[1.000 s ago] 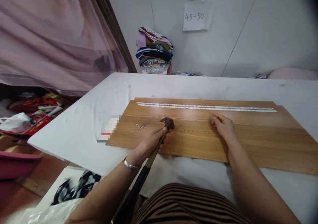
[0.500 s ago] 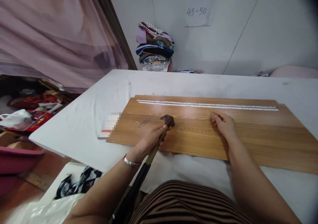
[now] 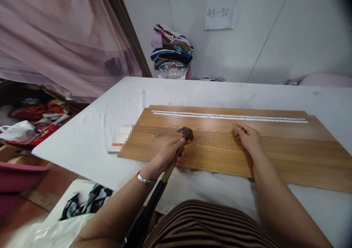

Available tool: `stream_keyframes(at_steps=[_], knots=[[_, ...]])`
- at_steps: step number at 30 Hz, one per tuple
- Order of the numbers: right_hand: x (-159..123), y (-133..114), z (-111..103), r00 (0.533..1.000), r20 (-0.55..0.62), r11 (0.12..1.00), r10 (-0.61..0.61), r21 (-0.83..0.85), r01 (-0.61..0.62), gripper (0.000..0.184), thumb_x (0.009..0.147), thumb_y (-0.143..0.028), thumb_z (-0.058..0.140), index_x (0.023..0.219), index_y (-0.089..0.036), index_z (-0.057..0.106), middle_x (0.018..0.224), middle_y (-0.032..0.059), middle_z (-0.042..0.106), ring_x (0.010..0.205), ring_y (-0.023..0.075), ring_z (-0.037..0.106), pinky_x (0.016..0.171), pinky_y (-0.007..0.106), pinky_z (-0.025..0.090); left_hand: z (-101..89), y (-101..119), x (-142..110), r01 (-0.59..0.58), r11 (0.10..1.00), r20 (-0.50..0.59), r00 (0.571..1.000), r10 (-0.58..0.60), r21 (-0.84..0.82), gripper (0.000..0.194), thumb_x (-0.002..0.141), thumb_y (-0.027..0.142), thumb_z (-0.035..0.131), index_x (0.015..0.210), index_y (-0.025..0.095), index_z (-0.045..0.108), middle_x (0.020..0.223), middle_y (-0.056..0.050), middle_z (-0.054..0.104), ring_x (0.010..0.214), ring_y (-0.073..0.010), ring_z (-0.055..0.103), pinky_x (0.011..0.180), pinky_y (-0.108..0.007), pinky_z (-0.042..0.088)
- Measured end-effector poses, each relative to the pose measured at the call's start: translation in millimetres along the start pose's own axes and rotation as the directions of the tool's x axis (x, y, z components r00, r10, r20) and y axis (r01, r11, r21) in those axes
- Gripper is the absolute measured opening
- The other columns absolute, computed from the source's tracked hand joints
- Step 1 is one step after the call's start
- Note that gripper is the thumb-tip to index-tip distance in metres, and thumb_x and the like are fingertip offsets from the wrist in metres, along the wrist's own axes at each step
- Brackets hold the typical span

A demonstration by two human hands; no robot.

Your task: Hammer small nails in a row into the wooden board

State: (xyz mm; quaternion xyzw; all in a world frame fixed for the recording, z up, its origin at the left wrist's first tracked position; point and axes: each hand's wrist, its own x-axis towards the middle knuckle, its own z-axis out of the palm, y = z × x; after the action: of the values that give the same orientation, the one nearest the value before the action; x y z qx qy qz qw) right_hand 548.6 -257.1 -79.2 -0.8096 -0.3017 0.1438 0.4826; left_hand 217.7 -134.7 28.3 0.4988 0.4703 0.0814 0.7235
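Observation:
A long wooden board (image 3: 275,156) lies on the white table (image 3: 110,116). My left hand (image 3: 166,156) is wrapped round the handle of a hammer (image 3: 184,133), close under its dark head, which rests on the board. A row of small nail heads (image 3: 217,143) runs along the board from the hammer head toward my right hand (image 3: 249,138). That hand rests on the board with fingertips pinched together; what they pinch is too small to see. A few loose nails (image 3: 158,135) lie left of the hammer.
A white measuring tape (image 3: 228,116) lies along the board's far edge. A small blurred box (image 3: 119,139) sits at the board's left end. Folded clothes (image 3: 171,53) are stacked against the wall. Clutter and bags (image 3: 30,127) fill the floor at left.
The camera tilted slightly downward a second ago, then steadied. Both hands, the hammer and the board have stayed in place.

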Motion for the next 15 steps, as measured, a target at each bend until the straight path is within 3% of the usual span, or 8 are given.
stream_keyframes(at_steps=[15], knots=[[1.4, 2.6, 0.2, 1.000, -0.006, 1.000, -0.010, -0.010, 0.010, 0.048, 0.086, -0.045, 0.056, 0.118, -0.019, 0.080, 0.076, 0.0056, 0.077, 0.068, 0.0225, 0.069, 0.072, 0.037, 0.055, 4.1, 4.6, -3.0, 0.025, 1.000, -0.024, 0.999, -0.025, 0.009, 0.045, 0.098, 0.059, 0.061, 0.112, 0.016, 0.063, 0.067, 0.004, 0.054, 0.044, -0.0067, 0.039, 0.043, -0.024, 0.024]])
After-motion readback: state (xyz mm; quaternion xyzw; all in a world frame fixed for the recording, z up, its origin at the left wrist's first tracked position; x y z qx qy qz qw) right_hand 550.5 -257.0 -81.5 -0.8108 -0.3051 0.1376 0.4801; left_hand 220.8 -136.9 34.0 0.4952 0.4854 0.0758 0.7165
